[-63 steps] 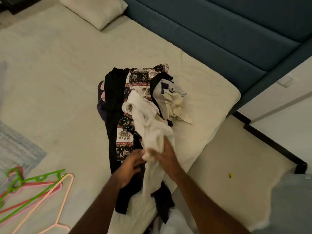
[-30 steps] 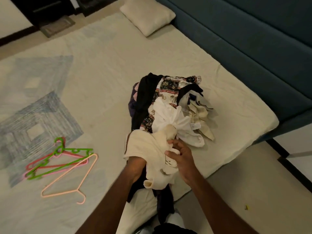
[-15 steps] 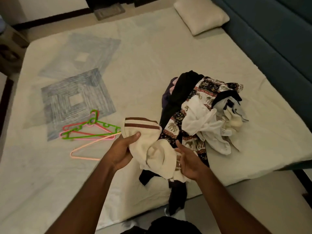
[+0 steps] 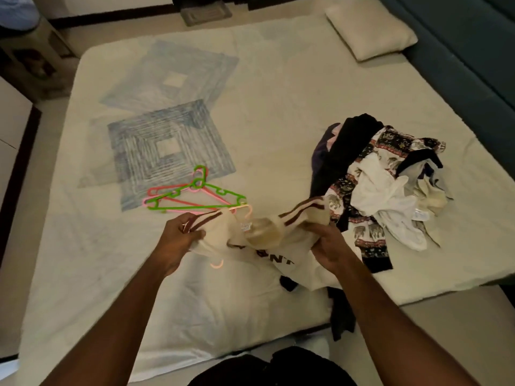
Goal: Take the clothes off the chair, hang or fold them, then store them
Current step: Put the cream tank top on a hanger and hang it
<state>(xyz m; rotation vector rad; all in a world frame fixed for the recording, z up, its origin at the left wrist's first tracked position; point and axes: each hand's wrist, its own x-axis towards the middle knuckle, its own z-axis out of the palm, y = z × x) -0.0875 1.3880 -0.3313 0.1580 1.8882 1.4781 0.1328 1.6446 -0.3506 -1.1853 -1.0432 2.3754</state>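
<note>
I hold a cream T-shirt (image 4: 262,240) with brown-striped sleeve cuffs and dark lettering, stretched out over the bed. My left hand (image 4: 178,238) grips its left sleeve and my right hand (image 4: 328,247) grips the right side. The collar with a small tag faces me between the hands. A pile of clothes (image 4: 384,185) lies on the bed to the right: a black garment, elephant-print trousers, white and cream pieces. Part of the black garment hangs over the bed's front edge. No chair is in view.
Several plastic hangers (image 4: 195,197), green, pink and peach, lie on the bed (image 4: 83,246) just beyond my left hand. A blue patterned print marks the sheet behind them. A pillow (image 4: 367,29) sits at the far right by the teal headboard (image 4: 459,45).
I lifted the cream T-shirt off the pile, carried it left and spread it open between both hands. My view swung left, bringing the hangers closer to the middle.
</note>
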